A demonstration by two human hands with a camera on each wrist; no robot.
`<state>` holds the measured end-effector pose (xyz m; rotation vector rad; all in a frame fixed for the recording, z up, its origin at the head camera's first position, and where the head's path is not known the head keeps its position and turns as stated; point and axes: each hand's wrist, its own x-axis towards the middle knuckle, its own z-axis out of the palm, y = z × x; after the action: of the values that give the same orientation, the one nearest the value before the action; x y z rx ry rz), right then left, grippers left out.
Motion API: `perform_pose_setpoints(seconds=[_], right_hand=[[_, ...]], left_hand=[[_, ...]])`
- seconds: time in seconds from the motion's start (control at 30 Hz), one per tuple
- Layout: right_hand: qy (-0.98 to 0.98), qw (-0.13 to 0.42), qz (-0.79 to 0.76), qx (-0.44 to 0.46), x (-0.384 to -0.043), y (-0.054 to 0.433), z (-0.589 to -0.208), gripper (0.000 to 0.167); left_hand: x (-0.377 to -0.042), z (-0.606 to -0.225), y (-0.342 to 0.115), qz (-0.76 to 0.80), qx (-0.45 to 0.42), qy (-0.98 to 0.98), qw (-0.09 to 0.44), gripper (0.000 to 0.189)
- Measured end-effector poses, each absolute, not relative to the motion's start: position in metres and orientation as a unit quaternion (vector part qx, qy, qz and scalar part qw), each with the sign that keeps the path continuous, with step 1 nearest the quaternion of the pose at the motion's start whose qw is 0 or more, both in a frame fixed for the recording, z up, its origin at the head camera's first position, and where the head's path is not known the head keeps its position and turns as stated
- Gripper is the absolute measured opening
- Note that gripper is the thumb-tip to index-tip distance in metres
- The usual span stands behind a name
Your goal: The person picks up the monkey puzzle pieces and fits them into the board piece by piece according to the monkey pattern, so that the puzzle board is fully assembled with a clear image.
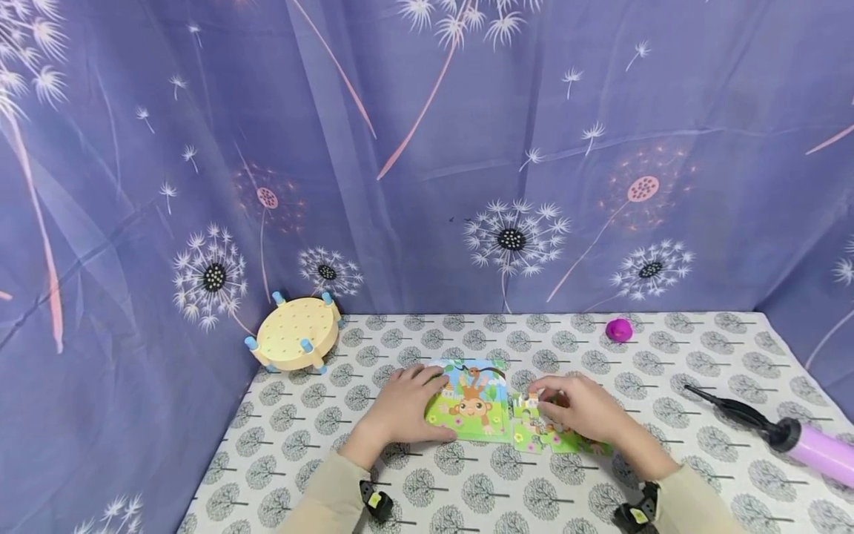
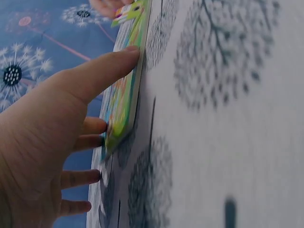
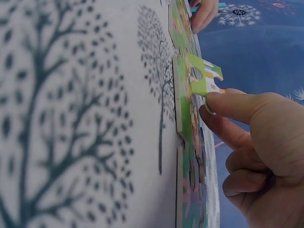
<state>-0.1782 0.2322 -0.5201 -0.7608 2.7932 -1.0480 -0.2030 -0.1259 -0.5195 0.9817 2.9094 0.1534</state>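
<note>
Green puzzle piece is pinched by the right hand, spread left hand touching monkey picture.

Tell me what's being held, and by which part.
The right hand pinches a puzzle piece by one edge, between thumb and forefinger. The left hand rests on the monkey picture.

The head view is bright and evenly lit over the table, from back edge to front; where the light comes from cannot be told. Faint, soft shade lies beneath the left hand and right hand. Above the table's back edge, pale streaks and darker bands follow the curtain's folds. Both wrist views are dimmer and greyer. Close to the left lens, tree prints blur; at right, the nearest print is soft, the piece clearer.
</note>
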Motion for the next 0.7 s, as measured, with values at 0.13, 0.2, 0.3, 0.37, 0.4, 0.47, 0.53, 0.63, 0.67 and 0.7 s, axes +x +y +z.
perform_pose_setpoints(seconds=[0.13, 0.2, 0.3, 0.37, 0.4, 0.47, 0.53, 0.63, 0.67, 0.7], right_hand=[[0.910, 0.027, -0.334, -0.243, -0.178, 0.234, -0.519, 0.029], [0.910, 0.028, -0.335, -0.243, -0.178, 0.235, -0.519, 0.029], [0.909, 0.036, -0.339, -0.240, -0.177, 0.236, -0.519, 0.028], [0.906, 0.043, -0.342, -0.245, -0.176, 0.236, -0.519, 0.030], [0.904, 0.045, -0.344, -0.248, -0.176, 0.237, -0.519, 0.030], [0.900, 0.050, -0.351, -0.252, -0.175, 0.237, -0.519, 0.032], [0.897, 0.053, -0.360, -0.250, -0.175, 0.236, -0.519, 0.033], [0.891, 0.056, -0.384, -0.236, -0.175, 0.234, -0.518, 0.033], [0.889, 0.058, -0.393, -0.228, -0.175, 0.232, -0.517, 0.033], [0.886, 0.055, -0.401, -0.225, -0.175, 0.231, -0.517, 0.033]], left_hand=[[-0.205, -0.519, -0.135, 0.058, 0.320, 0.945, 0.038, 0.103], [-0.205, -0.519, -0.137, 0.060, 0.322, 0.944, 0.039, 0.102], [-0.205, -0.520, -0.140, 0.063, 0.323, 0.944, 0.041, 0.102], [-0.204, -0.520, -0.141, 0.066, 0.321, 0.944, 0.041, 0.101], [-0.204, -0.520, -0.142, 0.070, 0.319, 0.944, 0.043, 0.100], [-0.203, -0.520, -0.143, 0.074, 0.315, 0.945, 0.046, 0.100], [-0.202, -0.521, -0.145, 0.076, 0.313, 0.946, 0.046, 0.099], [-0.201, -0.522, -0.146, 0.077, 0.311, 0.946, 0.047, 0.099], [-0.201, -0.522, -0.146, 0.075, 0.310, 0.947, 0.047, 0.099], [-0.200, -0.522, -0.146, 0.075, 0.310, 0.947, 0.047, 0.099]])
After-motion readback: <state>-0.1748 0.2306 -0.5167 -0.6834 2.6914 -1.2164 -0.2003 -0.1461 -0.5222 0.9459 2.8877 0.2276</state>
